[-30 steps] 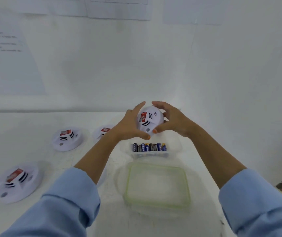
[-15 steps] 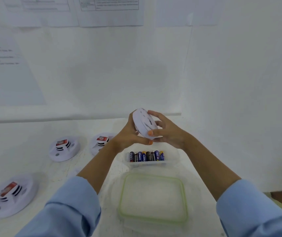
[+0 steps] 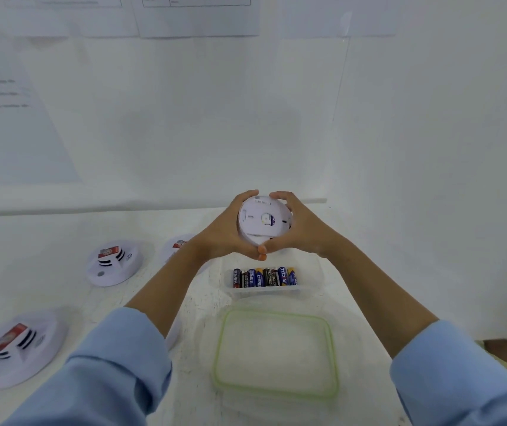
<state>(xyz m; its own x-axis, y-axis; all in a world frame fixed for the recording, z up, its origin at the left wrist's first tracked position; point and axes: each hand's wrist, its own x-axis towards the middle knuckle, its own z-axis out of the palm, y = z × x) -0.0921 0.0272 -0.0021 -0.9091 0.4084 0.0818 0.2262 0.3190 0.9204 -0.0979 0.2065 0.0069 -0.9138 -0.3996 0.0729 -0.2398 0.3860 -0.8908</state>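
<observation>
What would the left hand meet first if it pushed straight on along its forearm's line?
The smoke detector that the left hand grips; just beyond it, probably the right hand on the other side.

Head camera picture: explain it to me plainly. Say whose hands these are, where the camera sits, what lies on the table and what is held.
There is no machine here: a person in blue sleeves works with bare hands. The single camera sits on the person's head and looks forward and down, so the arms reach in from the bottom. The left hand and right hand both grip a round white smoke detector above the white table, with its back side towards the camera. On the table's left lie a near detector, a far detector and a half-hidden detector behind the left forearm. In the middle stand a clear tub of batteries and, nearer, a green-rimmed lid.
</observation>
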